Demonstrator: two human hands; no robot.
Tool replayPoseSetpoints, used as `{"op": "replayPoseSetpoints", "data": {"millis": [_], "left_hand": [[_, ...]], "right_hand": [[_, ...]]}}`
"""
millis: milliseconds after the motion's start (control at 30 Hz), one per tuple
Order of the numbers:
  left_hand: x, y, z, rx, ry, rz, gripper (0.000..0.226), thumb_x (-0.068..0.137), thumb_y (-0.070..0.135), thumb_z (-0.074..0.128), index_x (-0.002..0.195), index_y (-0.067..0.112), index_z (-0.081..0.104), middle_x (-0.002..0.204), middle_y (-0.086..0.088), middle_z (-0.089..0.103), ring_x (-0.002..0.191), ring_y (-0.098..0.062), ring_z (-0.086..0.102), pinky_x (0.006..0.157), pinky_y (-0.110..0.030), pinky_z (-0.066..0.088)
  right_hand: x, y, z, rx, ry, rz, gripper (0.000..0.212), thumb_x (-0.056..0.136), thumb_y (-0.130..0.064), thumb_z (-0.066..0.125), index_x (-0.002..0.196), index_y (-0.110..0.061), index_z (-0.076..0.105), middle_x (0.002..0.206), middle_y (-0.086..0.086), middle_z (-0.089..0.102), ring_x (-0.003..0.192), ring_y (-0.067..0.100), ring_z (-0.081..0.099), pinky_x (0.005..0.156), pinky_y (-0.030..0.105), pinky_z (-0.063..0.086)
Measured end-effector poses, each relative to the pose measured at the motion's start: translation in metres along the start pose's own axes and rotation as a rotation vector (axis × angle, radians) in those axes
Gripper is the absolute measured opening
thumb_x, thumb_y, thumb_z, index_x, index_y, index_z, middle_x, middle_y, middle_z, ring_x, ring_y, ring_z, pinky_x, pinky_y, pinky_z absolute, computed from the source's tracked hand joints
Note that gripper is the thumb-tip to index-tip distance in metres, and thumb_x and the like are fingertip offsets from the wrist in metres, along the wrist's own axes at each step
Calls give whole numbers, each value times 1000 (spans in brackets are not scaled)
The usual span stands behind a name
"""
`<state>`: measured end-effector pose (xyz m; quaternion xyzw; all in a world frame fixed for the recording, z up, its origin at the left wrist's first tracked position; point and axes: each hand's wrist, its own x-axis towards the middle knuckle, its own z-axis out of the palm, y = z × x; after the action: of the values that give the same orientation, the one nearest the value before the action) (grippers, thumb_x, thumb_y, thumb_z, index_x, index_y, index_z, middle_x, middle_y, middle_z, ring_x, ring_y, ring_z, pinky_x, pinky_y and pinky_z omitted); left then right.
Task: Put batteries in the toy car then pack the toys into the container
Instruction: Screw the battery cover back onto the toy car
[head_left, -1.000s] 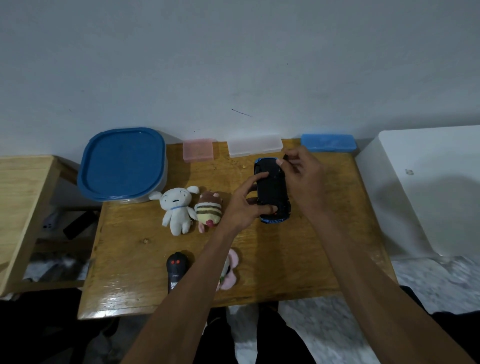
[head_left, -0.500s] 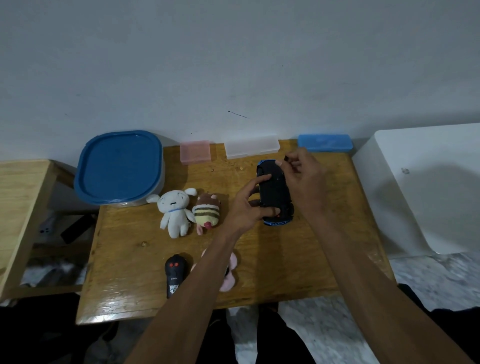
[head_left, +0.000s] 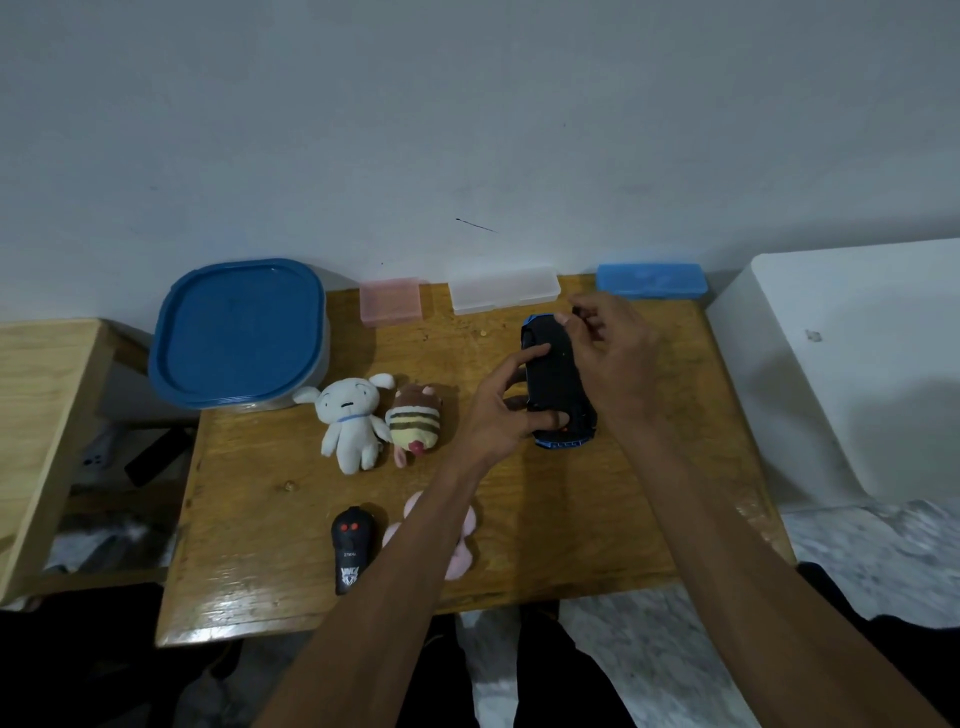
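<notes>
Working position: we have the toy car (head_left: 557, 384) upside down, dark underside facing up, toward the back right of the wooden table (head_left: 260, 519).
Left hand (head_left: 501, 410): fingers and thumb are curled round the car's near end and left flank, index finger laid across the underside; we judge this a steadying grip.
Right hand (head_left: 610, 358): fingertips are bunched at the car's far end, pinching something small and dark there; we cannot tell whether it is a cover tab, a latch or a battery.
Step in hand: we judge it to be access to the battery bay, since no open bay and no loose cells are visible.
Method: we keep the left grip firm and the car low over the table, so a released cover or cell drops onto wood, not the floor.
Force: we apply it along the cover's release direction only; prying sideways risks a snapped tab.
Batteries: we presume they sit in the three small cases (head_left: 503, 290) by the wall; contents are not visible.
Packing: the blue-lidded container (head_left: 239, 335) is closed at back left; the white plush (head_left: 350, 418), striped plush (head_left: 414, 422), pink plush (head_left: 462, 551) and remote (head_left: 352, 548) lie on the table, not yet packed.
</notes>
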<state>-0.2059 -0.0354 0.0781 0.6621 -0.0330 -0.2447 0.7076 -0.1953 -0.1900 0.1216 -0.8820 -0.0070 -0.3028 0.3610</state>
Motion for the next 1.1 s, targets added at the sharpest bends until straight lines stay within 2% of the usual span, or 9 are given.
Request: {"op": "replayPoseSetpoints", "data": {"millis": [100,233,333,533,633,700,867,967,1100], "left_hand": [[1,3,1,-21,-7,-7,81,73,-4,85,139,32,55,136,-7,58,114,-32,67,87,-56,60],[0,3,2,-30,11,-13,80,73,-4,85,138,33,56,135,-5,59,112,-31,68,88,-56,60],[-1,1,1,-54,17,-16,81,73,-8,83,140,29,55,136,-6,58,113,-31,67,88,-58,59],[0,3,1,-41,13,-21,82,72,-5,84,139,34,56,136,-4,56,116,-32,65,89,-58,59],[1,4,1,-58,15,-26,82,72,-6,83,138,34,56,136,-4,57,115,-33,66,88,-59,59],[2,5,2,-65,18,-29,82,72,-7,84,137,34,57,135,-5,58,115,-34,66,88,-60,59],[2,4,2,-90,39,-46,81,72,-9,83,137,33,57,134,-6,59,112,-31,68,85,-58,60],[1,4,3,-83,28,-57,81,72,-9,83,136,33,57,134,-6,58,112,-30,67,86,-57,60],[1,5,2,-84,30,-65,81,72,-8,83,136,35,57,135,-6,57,114,-31,66,88,-57,60]], "right_hand": [[-3,-1,-3,35,-27,-14,21,97,-9,66,117,-4,68,110,7,73,95,7,67,82,13,55],[-2,1,-2,67,-10,84,13,93,-12,70,105,-7,67,102,4,72,88,11,68,75,29,60],[-2,2,-4,118,10,180,18,90,-19,74,99,-19,58,92,-2,65,82,17,67,71,38,60],[-1,2,-6,134,4,202,25,89,-23,76,108,-12,66,95,-3,68,84,16,69,73,37,61],[-3,1,-7,140,-9,163,24,93,-17,71,115,-8,68,102,-7,69,90,2,69,78,24,60],[-5,0,-7,153,-13,165,22,94,-11,68,116,-7,67,104,-9,68,93,-7,67,81,22,60],[-2,-2,-4,142,-33,206,17,91,-16,73,99,-13,58,91,-7,63,83,13,68,72,35,61],[-1,-2,-3,141,-38,231,25,91,-19,74,110,-17,59,88,-15,59,81,11,64,73,28,59],[0,3,-3,101,-21,169,21,91,-21,74,107,-9,67,93,-8,65,83,9,65,73,26,58]]}}
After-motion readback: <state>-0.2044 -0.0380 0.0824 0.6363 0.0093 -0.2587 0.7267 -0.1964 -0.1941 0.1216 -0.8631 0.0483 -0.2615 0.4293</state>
